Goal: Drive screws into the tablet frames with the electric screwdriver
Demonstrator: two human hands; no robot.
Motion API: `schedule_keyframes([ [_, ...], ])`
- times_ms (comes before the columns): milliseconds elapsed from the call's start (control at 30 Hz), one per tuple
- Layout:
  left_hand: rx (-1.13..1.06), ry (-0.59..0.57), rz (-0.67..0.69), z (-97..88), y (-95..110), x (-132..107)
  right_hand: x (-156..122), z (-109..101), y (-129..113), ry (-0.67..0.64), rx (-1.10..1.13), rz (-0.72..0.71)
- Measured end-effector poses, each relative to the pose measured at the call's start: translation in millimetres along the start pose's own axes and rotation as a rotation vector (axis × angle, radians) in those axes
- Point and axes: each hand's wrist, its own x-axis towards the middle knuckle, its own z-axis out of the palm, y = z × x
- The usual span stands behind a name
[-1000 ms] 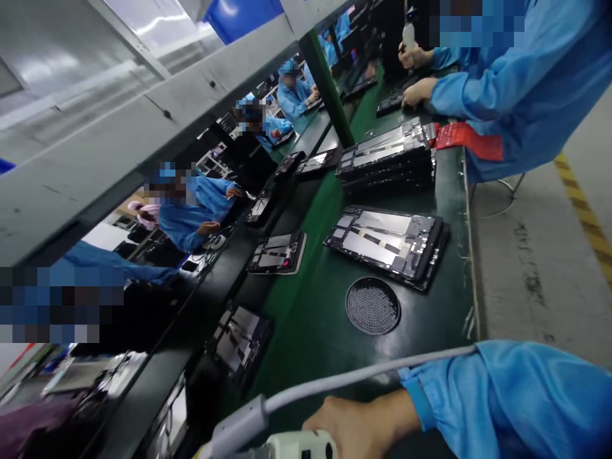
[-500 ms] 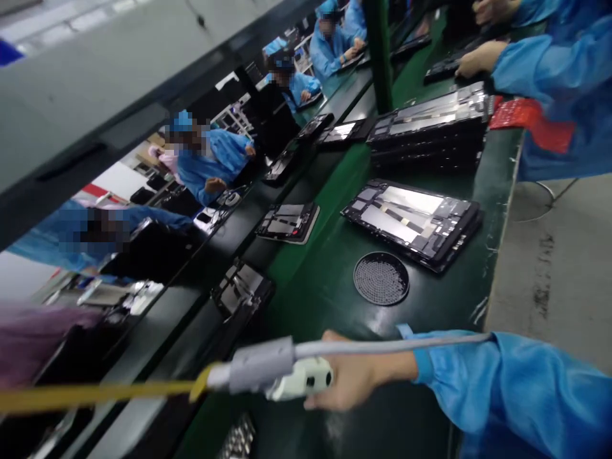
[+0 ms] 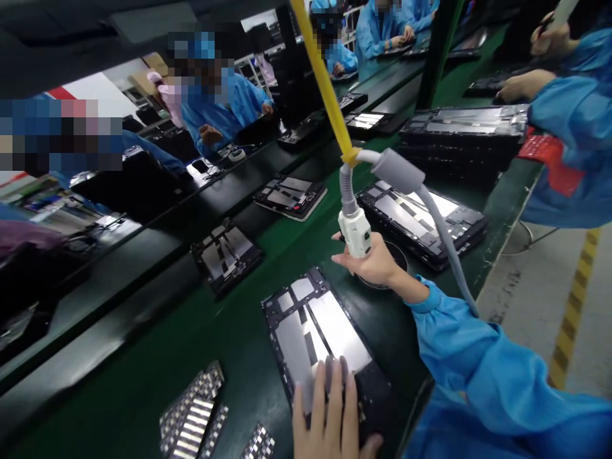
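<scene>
1. The green workbench (image 3: 229,331) ran under everything, its smooth surface throwing back pale glare; the open tablet (image 3: 318,306) lay on it, directly before the person.
2. The right sleeve (image 3: 488,357), loose crinkled blue cloth gathered at the cuff, came in from the right of the open tablet, the forearm angled up and inward past its far right corner.
3. Well beyond the open tablet, to the right, stood a tall stack of tablets (image 3: 463,121), its lower layers too dark to count. A lower pile (image 3: 399,217) sat nearer, partly covered by the tool's cable.
4. The open tablet itself was a flat, slim rectangle with shiny silver panels in a black frame; its near end was covered by a hand and lost in shadow.
5. The left hand (image 3: 325,430) lay palm down over the open tablet's near part, fingers straight and slightly spread, holding nothing; its wrist was cut off below.
6. The right hand (image 3: 373,258) was raised beyond the open tablet's far right corner, fingers curled around a white corded tool (image 3: 355,231).
7. That tool was hard plastic, hung from a flat yellow strap (image 3: 325,83); its working tip was hidden.
8. Past the open tablet's far right corner, a round black dish (image 3: 400,256) showed only partly behind the right hand.
9. Left of the open tablet's near end lay checkered and striped strips (image 3: 194,414), cut off at the bottom.
</scene>
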Motion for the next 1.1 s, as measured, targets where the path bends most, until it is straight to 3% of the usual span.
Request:
schedule_keyframes([
  [100, -0.076, -0.018, 0.004, 11.5, 6, 13, -6, 14, 0, -0.046, 0.004, 0.013],
  [267, -0.059, -0.001, -0.065, 14.3, 8, 43, -21, 35, -6, -0.141, 0.096, 0.036],
  [400, -0.006, -0.029, -0.111, 10.2, 7, 58, -16, 28, -11, -0.124, 0.154, 0.017],
  [533, -0.04, 0.01, -0.087, 10.2, 14, 59, 0, 11, -6, 0.0, 0.249, 0.049],
  [667, -0.1, 0.082, -0.096, 14.8, 19, 54, 7, 9, 3, 0.012, 0.297, 0.074],
  [800, -0.158, 0.024, -0.018, 10.1, 0, 50, 8, 19, 8, 0.004, 0.27, 0.083],
  [867, -0.222, 0.088, -0.147, 5.8, -20, 50, 9, 22, 11, 0.003, 0.257, 0.088],
  [1033, -0.467, 0.26, -0.88, 11.9, -62, 52, 9, 23, 15, -0.001, 0.262, 0.097],
  [1100, -0.598, 0.302, -0.989, 19.5, -67, 53, 8, 23, 15, -0.004, 0.27, 0.103],
])
